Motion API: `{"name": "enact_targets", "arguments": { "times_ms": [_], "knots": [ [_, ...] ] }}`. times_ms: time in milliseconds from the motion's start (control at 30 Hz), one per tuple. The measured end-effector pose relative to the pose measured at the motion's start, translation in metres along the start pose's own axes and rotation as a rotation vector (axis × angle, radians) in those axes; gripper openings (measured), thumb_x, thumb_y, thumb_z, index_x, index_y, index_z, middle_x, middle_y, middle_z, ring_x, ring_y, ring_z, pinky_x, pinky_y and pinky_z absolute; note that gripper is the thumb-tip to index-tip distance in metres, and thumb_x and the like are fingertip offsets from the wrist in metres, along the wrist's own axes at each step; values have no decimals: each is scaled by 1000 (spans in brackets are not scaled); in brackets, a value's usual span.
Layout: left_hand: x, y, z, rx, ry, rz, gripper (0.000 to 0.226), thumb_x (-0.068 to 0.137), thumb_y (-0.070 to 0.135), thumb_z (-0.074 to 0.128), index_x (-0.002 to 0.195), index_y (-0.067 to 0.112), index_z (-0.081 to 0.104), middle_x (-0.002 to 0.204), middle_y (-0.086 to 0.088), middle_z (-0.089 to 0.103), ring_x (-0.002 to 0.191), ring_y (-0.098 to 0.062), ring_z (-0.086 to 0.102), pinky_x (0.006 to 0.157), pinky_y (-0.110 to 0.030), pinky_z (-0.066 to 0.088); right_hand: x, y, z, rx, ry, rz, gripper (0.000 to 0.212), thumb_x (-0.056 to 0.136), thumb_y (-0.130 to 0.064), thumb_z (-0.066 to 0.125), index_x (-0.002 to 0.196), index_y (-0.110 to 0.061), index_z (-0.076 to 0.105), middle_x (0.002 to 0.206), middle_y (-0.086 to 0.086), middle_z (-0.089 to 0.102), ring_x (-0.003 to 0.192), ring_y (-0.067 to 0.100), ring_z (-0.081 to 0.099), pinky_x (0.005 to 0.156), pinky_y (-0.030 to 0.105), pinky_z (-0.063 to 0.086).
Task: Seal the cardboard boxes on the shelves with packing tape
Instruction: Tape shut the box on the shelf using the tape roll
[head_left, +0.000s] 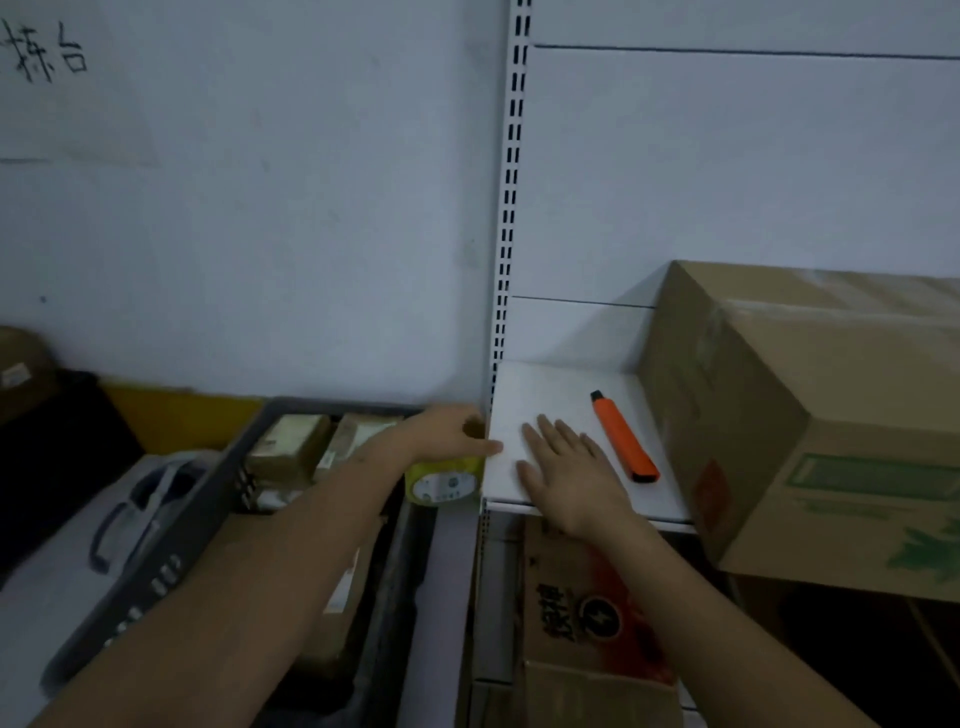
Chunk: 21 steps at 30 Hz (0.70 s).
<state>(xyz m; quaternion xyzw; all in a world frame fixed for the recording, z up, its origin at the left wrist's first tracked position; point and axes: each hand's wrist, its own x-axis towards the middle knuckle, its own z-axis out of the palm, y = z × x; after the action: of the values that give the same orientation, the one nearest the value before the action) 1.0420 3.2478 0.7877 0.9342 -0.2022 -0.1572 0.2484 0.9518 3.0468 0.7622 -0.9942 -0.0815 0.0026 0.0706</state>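
**Tape roll in the left hand at the shelf's edge, right hand flat on the shelf**

The left hand (451, 433) grips a roll of packing tape with a yellow-green core label (442, 483) just off the left edge of the white metal shelf board (550, 395). The roll hangs under the palm, with the fingers curled over its top; the index fingertip reaches out and touches the shelf's left edge. Most of the roll sits below and to the left of that fingertip, outside the shelf and above the dark grey plastic crate (208, 525) holding small brown parcels (291, 441).

The right hand (569, 470) lies palm down on the shelf board, fingers straight and slightly spread, holding nothing. Its fingertips point toward the back panel. Just to its right, apart from the fingers, an orange utility knife with a black tip (623, 438) lies on the shelf, angled from back-left to front-right.

To the right of the knife stands a large brown cardboard box with green printing (810, 415), resting on the same shelf and jutting past its front edge. Clear tape appears to run along its top seam, though the blur makes this uncertain. Below the shelf, under the right forearm, sits another cardboard box with orange and black printing (587, 608). A white slotted upright (511, 208) rises at the shelf's left side against the pale wall.
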Motion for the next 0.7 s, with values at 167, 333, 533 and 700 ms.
{"name": "enact_targets", "arguments": {
  "times_ms": [167,333,533,700],
  "knots": [
    [2,15,-22,133,-205,-17,48,87,61,64,92,15,76,75,4,70,65,-9,59,69,-27,47,0,0,6,-6,10,11,63,102,-55,14,158,-28,3,165,-5,-5,152,13,-5,123,35,-1],
    [-15,41,-85,212,-293,-30,33,78,54,77,90,23,79,87,0,75,72,-11,66,72,-25,55,0,-1,5,14,26,9,63,102,-55,14,158,-29,3,165,-5,-4,152,13,-4,123,34,-2],
    [-60,60,-133,-167,-34,135,17,88,40,72,92,25,79,88,7,75,78,-9,68,75,-28,55,-22,-19,-22,547,202,115,48,103,-45,40,143,-20,50,146,-3,50,135,13,44,114,31,33],
    [-56,111,-92,-796,89,219,9,91,19,69,93,11,74,75,-10,72,62,-16,67,62,-26,57,-68,-35,-106,316,997,69,21,98,-28,52,103,-20,71,99,-8,70,87,8,63,73,24,47]
  ]
}}
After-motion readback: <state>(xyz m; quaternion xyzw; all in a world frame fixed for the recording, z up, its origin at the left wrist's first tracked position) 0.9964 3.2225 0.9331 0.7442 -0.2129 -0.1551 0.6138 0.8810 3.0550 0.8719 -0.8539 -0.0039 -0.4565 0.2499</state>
